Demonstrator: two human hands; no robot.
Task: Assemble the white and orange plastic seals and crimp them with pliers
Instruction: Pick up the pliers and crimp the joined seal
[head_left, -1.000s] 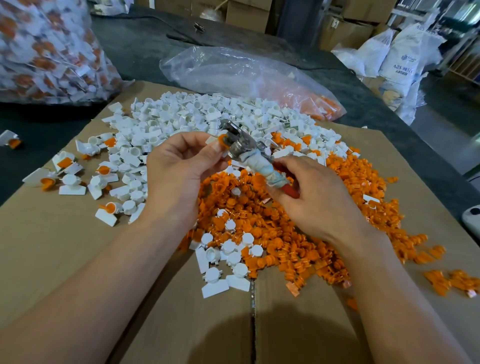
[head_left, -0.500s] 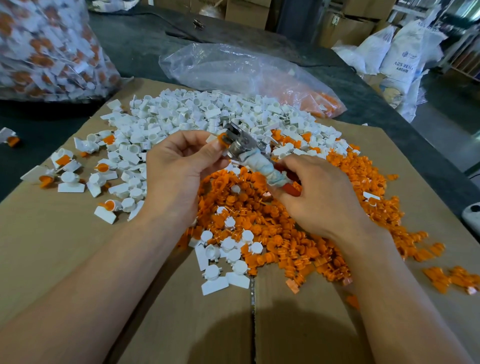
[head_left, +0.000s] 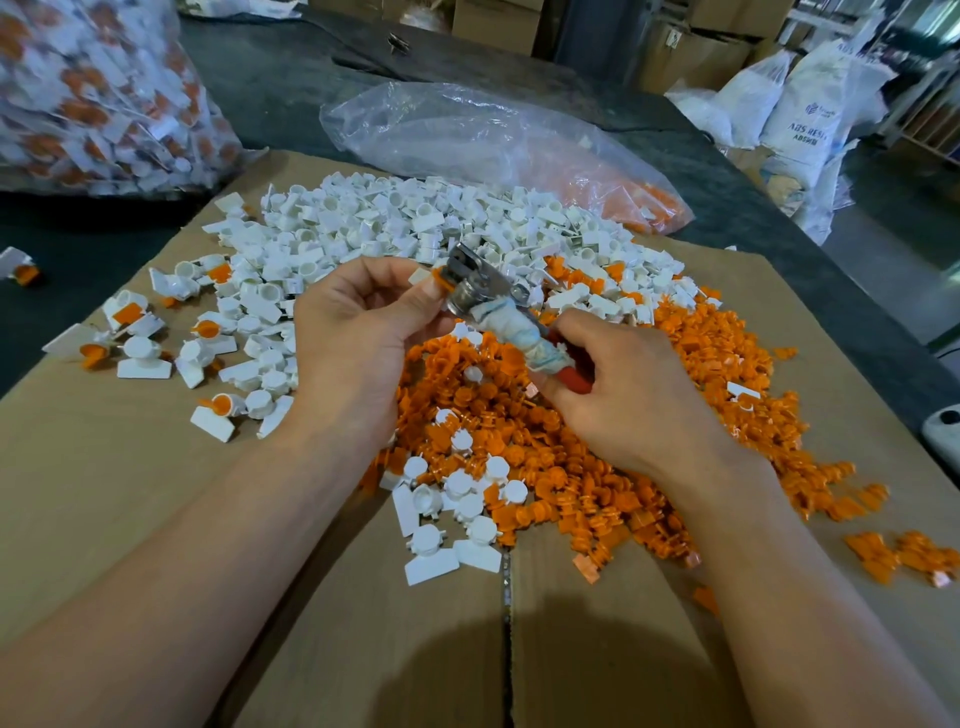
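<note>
My left hand (head_left: 358, 332) pinches a white and orange seal (head_left: 435, 277) between thumb and fingers, right at the metal jaws of the pliers (head_left: 483, 291). My right hand (head_left: 628, 395) grips the pliers by their cloth-wrapped, red-tipped handles. A heap of white seal bodies (head_left: 415, 228) lies behind the hands. A heap of orange inserts (head_left: 613, 467) spreads below and to the right. Several assembled seals (head_left: 208, 332) lie scattered at the left on the cardboard sheet (head_left: 130, 493).
A clear plastic bag (head_left: 493, 140) with some orange parts lies behind the white heap. A big bag of finished seals (head_left: 93, 93) stands at the far left. White sacks (head_left: 789, 114) and cartons stand at the back right. A few white bodies (head_left: 452, 519) lie near the front.
Both hands and the pliers stay nearly in place; the pliers' jaws remain at the seal held in my left hand.
</note>
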